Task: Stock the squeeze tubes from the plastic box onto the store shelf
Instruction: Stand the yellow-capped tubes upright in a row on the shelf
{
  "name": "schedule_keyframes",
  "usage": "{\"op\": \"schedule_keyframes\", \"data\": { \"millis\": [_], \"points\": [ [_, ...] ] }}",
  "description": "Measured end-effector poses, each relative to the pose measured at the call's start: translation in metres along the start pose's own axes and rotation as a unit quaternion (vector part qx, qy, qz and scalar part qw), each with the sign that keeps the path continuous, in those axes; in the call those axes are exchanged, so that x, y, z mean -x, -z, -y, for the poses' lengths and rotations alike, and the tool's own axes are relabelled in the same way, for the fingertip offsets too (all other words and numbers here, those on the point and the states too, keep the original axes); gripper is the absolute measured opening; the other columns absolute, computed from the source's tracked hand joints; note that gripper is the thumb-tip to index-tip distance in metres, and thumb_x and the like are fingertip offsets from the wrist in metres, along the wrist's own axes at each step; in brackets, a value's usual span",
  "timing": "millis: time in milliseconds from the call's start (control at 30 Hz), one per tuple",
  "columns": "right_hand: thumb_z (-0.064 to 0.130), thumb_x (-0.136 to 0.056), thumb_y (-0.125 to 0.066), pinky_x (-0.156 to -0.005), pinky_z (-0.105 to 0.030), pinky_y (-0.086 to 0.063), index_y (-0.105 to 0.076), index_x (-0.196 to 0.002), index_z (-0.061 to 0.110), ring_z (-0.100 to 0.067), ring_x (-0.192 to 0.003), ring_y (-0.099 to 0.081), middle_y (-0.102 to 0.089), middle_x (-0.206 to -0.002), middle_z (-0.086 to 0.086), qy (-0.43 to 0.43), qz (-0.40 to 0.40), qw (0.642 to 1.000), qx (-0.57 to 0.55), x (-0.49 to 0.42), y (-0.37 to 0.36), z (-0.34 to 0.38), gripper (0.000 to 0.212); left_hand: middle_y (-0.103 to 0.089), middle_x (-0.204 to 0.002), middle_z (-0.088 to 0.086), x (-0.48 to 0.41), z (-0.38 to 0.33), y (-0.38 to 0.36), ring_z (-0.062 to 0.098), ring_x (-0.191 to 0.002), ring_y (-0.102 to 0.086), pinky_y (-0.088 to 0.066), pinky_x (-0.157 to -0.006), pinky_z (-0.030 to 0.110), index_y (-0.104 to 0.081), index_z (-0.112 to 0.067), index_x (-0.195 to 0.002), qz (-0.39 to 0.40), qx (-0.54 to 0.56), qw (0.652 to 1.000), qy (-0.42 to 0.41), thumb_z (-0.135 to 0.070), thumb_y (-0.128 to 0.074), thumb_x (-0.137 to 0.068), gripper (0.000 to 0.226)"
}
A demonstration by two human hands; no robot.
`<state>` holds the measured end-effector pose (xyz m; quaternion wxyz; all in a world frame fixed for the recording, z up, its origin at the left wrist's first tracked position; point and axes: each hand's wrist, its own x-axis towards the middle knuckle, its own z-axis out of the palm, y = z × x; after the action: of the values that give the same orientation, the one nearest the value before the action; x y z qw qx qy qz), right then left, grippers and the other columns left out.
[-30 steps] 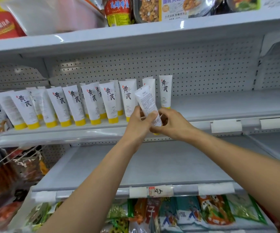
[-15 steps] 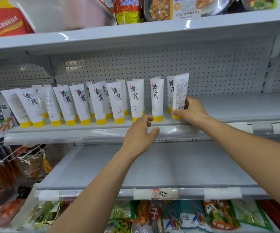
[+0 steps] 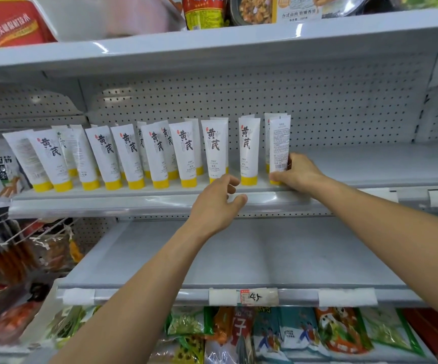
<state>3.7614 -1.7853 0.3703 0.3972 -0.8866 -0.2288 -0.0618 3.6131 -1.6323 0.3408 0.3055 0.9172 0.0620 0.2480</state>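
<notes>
Holding the newest tube (image 3: 279, 145) low down with right hand (image 3: 298, 173) fingers wrapped around it, standing it at the row's right end on the shelf (image 3: 370, 166), left hand (image 3: 216, 206) loose and empty, maybe bumping a neighbour over.

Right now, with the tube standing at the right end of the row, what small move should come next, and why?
Probably turn the tube in the right hand so its front faces out, then let go. It stands cap-down on the shelf, showing its barcode side, while most neighbouring tubes show their printed fronts. The left hand is empty near the shelf edge.
</notes>
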Motion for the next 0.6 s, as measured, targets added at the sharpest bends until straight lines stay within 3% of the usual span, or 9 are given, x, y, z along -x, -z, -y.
{"op": "schedule_keyframes", "data": {
  "millis": [100,167,233,433,600],
  "points": [
    [0.031,-0.08,-0.069,-0.094,-0.041,-0.047,-0.05,-0.125,0.015,-0.024,-0.112,-0.057,-0.06,-0.124,-0.004,-0.01,-0.062,0.998,0.027,0.011,0.0,-0.002,0.051,-0.058,-0.114,-0.007,0.007,0.001,0.003,0.012,-0.1,-0.056,-0.049,-0.091,0.035,-0.052,-0.025,-0.123,-0.015,0.011,1.0,0.007,-0.036,-0.059,-0.091,0.034],
    [0.029,-0.086,-0.062,-0.094,-0.043,-0.046,-0.048,-0.125,0.018,-0.022,-0.113,-0.054,-0.057,-0.125,0.0,0.024,-0.138,0.989,0.042,0.027,0.0,-0.002,0.043,-0.059,-0.111,-0.008,0.014,0.002,0.004,0.012,-0.099,-0.058,-0.05,-0.09,0.036,-0.053,-0.024,-0.121,-0.03,0.025,0.999,0.014,-0.034,-0.059,-0.091,0.033],
    [0.023,-0.087,-0.058,-0.091,-0.042,-0.046,-0.049,-0.121,0.021,-0.018,-0.108,-0.054,-0.057,-0.119,0.003,0.085,-0.154,0.983,0.047,0.046,-0.005,-0.001,0.035,-0.06,-0.109,-0.008,0.024,0.003,0.004,0.012,-0.097,-0.059,-0.051,-0.09,0.037,-0.054,-0.023,-0.12,-0.042,0.033,0.998,0.018,-0.032,-0.06,-0.091,0.031],
    [0.018,-0.086,-0.059,-0.077,-0.029,-0.043,-0.056,-0.111,0.023,-0.011,-0.09,-0.056,-0.061,-0.102,0.009,0.223,-0.076,0.969,0.07,0.104,-0.033,0.008,0.025,-0.064,-0.106,-0.007,0.073,0.024,0.006,0.01,-0.098,-0.059,-0.048,-0.089,0.03,-0.058,-0.021,-0.116,-0.061,-0.015,0.998,-0.003,-0.028,-0.06,-0.091,0.026],
    [0.019,-0.088,-0.059,-0.081,-0.034,-0.048,-0.059,-0.109,0.021,-0.011,-0.09,-0.059,-0.065,-0.102,0.007,0.293,0.007,0.949,0.114,0.136,-0.081,0.019,0.021,-0.063,-0.111,-0.006,0.131,0.074,0.011,0.01,-0.101,-0.057,-0.048,-0.09,0.032,-0.058,-0.021,-0.12,-0.032,-0.105,0.993,0.033,-0.031,-0.058,-0.092,0.029]
  ]
}}
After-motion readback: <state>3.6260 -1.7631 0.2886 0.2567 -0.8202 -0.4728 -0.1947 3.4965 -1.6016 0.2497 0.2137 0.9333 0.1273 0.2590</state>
